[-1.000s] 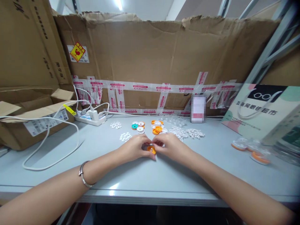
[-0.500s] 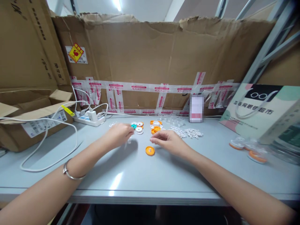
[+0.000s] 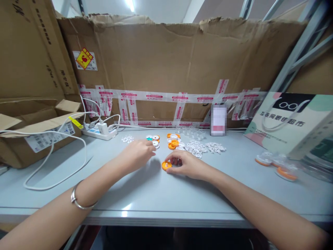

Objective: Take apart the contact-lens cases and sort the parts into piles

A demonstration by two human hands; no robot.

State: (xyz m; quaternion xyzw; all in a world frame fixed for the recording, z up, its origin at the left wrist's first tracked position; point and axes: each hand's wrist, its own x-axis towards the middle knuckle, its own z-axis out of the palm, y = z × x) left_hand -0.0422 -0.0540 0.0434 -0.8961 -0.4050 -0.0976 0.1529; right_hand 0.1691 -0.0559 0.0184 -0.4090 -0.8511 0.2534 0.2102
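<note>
My right hand point(image 3: 186, 165) has its thumb and fingers around the right edge of an orange round cap point(image 3: 165, 166), which lies flat on the table with a small pale piece at its centre. Curled fingers of my left hand point(image 3: 140, 151) meet the edge of a white round cap point(image 3: 156, 143); the thumb is hidden. Beside that cap sit a teal cap point(image 3: 149, 138) and an orange-and-white one point(image 3: 155, 137). Beyond my right hand is a cluster of orange and white caps point(image 3: 173, 144).
Small white pieces lie in piles point(image 3: 195, 148) behind my right hand, with clear parts point(image 3: 191, 132) behind them. A phone point(image 3: 218, 120) leans on the cardboard. A power strip point(image 3: 101, 132) and white cable are at left; capped clear items point(image 3: 286, 173) and a paper bag point(image 3: 281, 121) at right.
My right hand has come down and closed on the orange cap. My left hand has shifted right and slightly toward me, to the white cap, uncovering small white pieces behind it.
</note>
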